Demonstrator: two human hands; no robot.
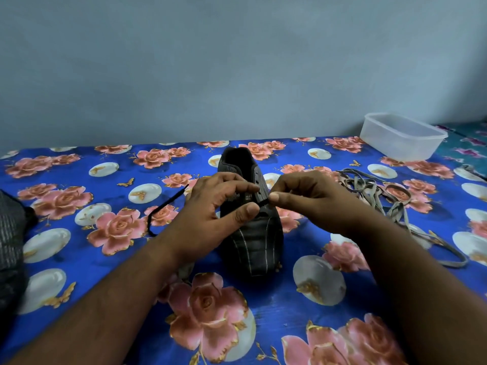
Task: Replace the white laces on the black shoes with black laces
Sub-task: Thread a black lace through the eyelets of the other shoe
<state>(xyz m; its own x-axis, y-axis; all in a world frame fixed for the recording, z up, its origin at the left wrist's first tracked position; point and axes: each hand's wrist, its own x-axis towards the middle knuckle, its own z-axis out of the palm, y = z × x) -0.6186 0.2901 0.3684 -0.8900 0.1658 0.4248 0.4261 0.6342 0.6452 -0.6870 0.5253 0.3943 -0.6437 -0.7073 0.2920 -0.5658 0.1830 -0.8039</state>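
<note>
No readable text, label, brand, number or sign appears anywhere. The black shoe (250, 233) at the centre has a small pale patch on its tongue, partly hidden by fingers and too blurred to read. The plastic container (403, 137) at two o'clock is unmarked.

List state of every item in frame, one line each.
black shoe: upright on the floral cloth, toe toward the camera, white lace out.
black lace: one end trails left of the shoe, the other at the right eyelets.
left hand: holds the shoe at the eyelets.
right hand: pinches the black lace tip.
white laces: loose heap right of the shoe.
plastic container: lidless, looks empty.
</note>
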